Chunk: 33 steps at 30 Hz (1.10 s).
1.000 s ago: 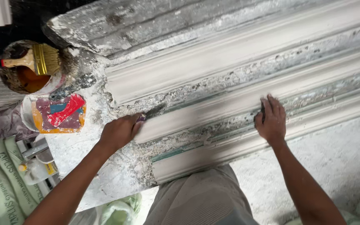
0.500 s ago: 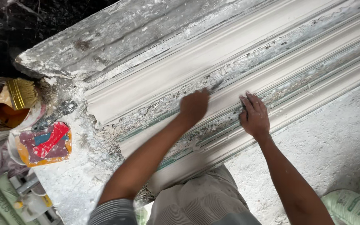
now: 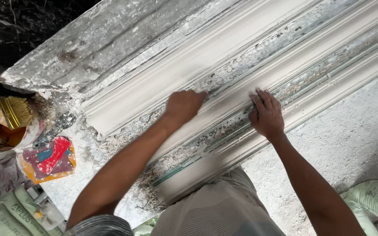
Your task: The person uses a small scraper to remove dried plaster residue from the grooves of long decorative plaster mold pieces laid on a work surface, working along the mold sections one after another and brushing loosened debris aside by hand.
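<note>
A long white plaster moulding [image 3: 224, 57] with several ridges and grooves lies slanted on a crusted workbench [image 3: 66, 57]. My left hand [image 3: 183, 105] is closed in a fist on a middle ridge, gripping a thin metal scraper that is almost wholly hidden under the fingers. My right hand [image 3: 265, 114] rests on the moulding a little to the right, fingers spread and pressed into a groove, holding nothing. Flaky plaster crumbs [image 3: 154, 179] line the lower grooves near the moulding's left end.
At the left stands a pot [image 3: 20, 135] of brown liquid with a wide brush [image 3: 9, 112] in it. Below it is a tub with a red and orange cover [image 3: 49, 159]. Pale green sacks lie at bottom left [image 3: 5, 214] and bottom right [image 3: 377, 201].
My left hand has slid right along the ridge from the moulding's left end to close beside my right hand. The right hand has kept its place on the moulding.
</note>
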### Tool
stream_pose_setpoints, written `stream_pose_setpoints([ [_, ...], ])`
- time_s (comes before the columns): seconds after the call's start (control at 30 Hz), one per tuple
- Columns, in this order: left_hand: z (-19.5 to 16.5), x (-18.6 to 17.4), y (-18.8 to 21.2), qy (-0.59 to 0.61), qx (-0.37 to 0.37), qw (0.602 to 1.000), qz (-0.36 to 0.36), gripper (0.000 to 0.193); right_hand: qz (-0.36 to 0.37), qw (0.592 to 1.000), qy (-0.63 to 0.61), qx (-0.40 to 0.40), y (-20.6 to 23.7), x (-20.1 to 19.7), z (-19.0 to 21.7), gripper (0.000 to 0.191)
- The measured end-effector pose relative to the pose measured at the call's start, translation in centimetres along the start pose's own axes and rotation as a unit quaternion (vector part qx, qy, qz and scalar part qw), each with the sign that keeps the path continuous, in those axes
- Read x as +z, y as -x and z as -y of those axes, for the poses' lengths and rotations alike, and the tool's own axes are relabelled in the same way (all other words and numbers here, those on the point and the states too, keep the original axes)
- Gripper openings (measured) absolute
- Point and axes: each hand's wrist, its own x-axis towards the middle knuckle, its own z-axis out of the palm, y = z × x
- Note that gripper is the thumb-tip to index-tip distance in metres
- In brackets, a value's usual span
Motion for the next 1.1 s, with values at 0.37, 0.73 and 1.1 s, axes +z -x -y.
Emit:
stream_pose_setpoints([
  [0.37,0.9,5.6,2.1,0.073,-0.045,0.99,-0.113,0.037,-0.015,1.0,0.01,-0.009,-0.4,0.0,-0.1,0.057],
  [0.73,-2.9,-0.9,-4.5,-0.003,0.028,0.999,-0.042,0.044,0.005,1.0,0.024,-0.005,-0.9,-1.0,-0.3,0.062],
  [1.1,-0.6,-0.1,-1.7,0.051,-0.009,0.998,-0.033,0.028,0.012,1.0,0.001,-0.007,-0.4,-0.6,-0.2,0.064],
])
